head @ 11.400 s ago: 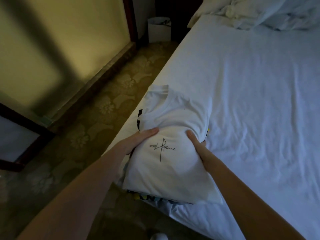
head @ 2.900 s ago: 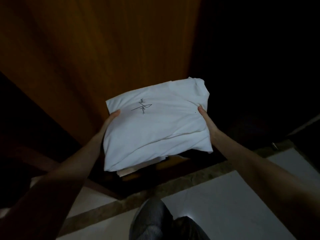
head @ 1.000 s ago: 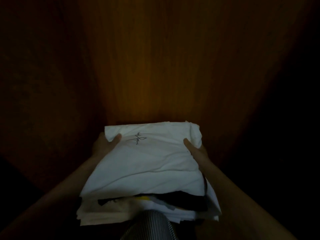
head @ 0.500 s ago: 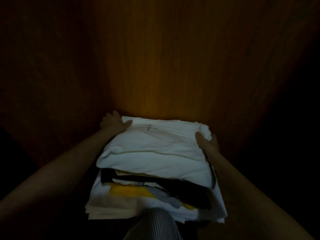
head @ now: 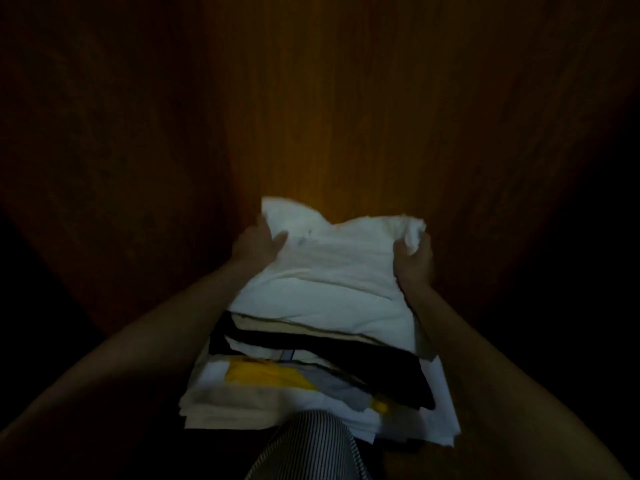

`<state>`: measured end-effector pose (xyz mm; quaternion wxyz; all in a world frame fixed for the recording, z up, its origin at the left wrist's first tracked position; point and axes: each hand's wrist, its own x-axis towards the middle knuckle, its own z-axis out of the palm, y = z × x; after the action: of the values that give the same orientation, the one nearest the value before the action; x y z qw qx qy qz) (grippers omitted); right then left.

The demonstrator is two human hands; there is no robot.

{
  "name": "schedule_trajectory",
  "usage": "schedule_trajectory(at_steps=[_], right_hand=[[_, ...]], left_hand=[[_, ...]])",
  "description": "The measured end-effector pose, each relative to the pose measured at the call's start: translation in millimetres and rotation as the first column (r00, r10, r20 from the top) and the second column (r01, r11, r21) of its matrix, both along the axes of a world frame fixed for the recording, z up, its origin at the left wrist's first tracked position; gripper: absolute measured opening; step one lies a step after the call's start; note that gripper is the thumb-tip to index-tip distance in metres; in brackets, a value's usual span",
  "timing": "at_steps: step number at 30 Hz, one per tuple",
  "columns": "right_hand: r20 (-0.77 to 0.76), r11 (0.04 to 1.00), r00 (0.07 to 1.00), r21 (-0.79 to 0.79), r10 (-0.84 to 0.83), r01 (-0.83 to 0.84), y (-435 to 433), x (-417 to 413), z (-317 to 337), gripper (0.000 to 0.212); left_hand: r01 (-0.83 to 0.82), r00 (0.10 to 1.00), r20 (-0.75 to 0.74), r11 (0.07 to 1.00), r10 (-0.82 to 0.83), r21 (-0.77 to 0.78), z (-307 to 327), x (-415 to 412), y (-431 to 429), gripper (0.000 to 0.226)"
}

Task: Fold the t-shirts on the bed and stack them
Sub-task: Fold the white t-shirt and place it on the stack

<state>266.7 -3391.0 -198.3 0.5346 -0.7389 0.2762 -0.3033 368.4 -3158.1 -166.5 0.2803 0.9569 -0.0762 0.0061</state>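
Observation:
A stack of folded t-shirts (head: pixel 322 344) lies low in the dim middle of the view, its near edge showing black, yellow, grey and cream layers. On top sits a white folded t-shirt (head: pixel 339 271). My left hand (head: pixel 258 245) grips the far left edge of that white shirt, thumb on top. At the far right corner my right hand (head: pixel 414 259) clutches bunched white cloth. The far side of the stack is hidden behind the top shirt.
A brown wooden panel (head: pixel 329 109) rises right behind the stack and fills the upper view. Darkness lies on both sides. A striped trouser knee (head: pixel 311 448) pokes in below the stack's near edge.
Both hands have slid further along the white shirt towards the wooden panel, and its far edge has lifted and bunched. More of the coloured layers shows at the near side.

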Motion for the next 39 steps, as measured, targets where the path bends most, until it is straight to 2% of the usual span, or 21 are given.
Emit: schedule_trajectory(at_steps=[2,4,5,7,8,10,12,14,17,20,21,23,24,26,31,33,36,39], right_hand=[[-0.178,0.992,0.98,0.103,0.089,-0.072,-1,-4,-24,0.063],[-0.252,0.987,0.962,0.144,0.105,-0.07,-5,-7,-33,0.072],[-0.305,0.994,0.95,0.097,0.069,-0.041,-4,-7,-25,0.073],[-0.419,0.993,0.904,-0.112,-0.082,0.039,2,-12,2,0.07],[-0.423,0.974,0.896,-0.223,-0.134,0.04,9,-19,17,0.068],[-0.42,0.927,0.903,-0.367,-0.095,-0.073,29,-38,29,0.066],[-0.515,0.88,0.855,-0.381,0.053,-0.284,54,-64,10,0.061],[-0.602,0.838,0.793,-0.382,0.093,-0.389,71,-81,-24,0.059],[-0.565,0.838,0.823,-0.42,0.059,-0.348,73,-76,-35,0.059],[-0.525,0.837,0.849,-0.437,0.059,-0.329,69,-79,-20,0.061],[-0.463,0.793,0.886,-0.529,0.029,-0.302,72,-89,-21,0.065],[-0.317,0.656,0.949,-0.715,0.005,-0.242,80,-109,-36,0.071],[-0.309,0.59,0.951,-0.765,0.018,-0.26,84,-118,-49,0.072],[-0.372,0.51,0.928,-0.793,0.028,-0.334,86,-119,-71,0.073],[-0.402,0.478,0.915,-0.809,-0.026,-0.342,85,-88,-81,0.073],[-0.383,0.459,0.923,-0.825,-0.027,-0.329,83,-95,-77,0.073],[-0.305,0.483,0.952,-0.834,0.003,-0.268,77,-107,-66,0.068],[-0.312,0.501,0.95,-0.821,0.01,-0.275,74,-99,-60,0.059]], left_hand=[[-0.061,0.977,-0.208,0.998,0.058,-0.01,-26,-3,4,0.082],[-0.087,0.981,-0.173,0.996,0.091,0.034,-30,-6,6,0.088],[-0.09,0.989,-0.107,0.989,0.102,0.118,-20,-8,5,0.088],[-0.1,0.995,0.043,0.957,0.092,0.271,8,-20,3,0.084],[-0.081,0.994,0.1,0.95,0.053,0.302,18,-30,0,0.08],[0.02,0.99,0.124,0.944,-0.064,0.33,15,-59,-4,0.071],[0.094,0.987,0.092,0.935,-0.133,0.343,-17,-92,-3,0.071],[0.096,0.984,0.106,0.935,-0.139,0.341,-49,-111,2,0.08],[0.093,0.983,0.125,0.947,-0.137,0.307,-57,-104,3,0.092],[0.117,0.986,0.082,0.95,-0.147,0.291,-39,-98,4,0.076],[0.129,0.978,0.121,0.949,-0.169,0.287,-37,-101,8,0.076],[0.158,0.915,0.309,0.936,-0.258,0.313,-46,-112,19,0.08],[0.177,0.87,0.38,0.919,-0.314,0.353,-57,-119,25,0.081],[0.194,0.832,0.403,0.88,-0.382,0.434,-81,-121,31,0.08],[0.166,0.88,0.335,0.878,-0.337,0.449,-82,-99,30,0.076],[0.177,0.859,0.361,0.871,-0.364,0.458,-80,-101,30,0.078],[0.167,0.81,0.451,0.885,-0.375,0.436,-81,-114,29,0.077],[0.167,0.796,0.475,0.891,-0.374,0.421,-85,-111,31,0.072]])
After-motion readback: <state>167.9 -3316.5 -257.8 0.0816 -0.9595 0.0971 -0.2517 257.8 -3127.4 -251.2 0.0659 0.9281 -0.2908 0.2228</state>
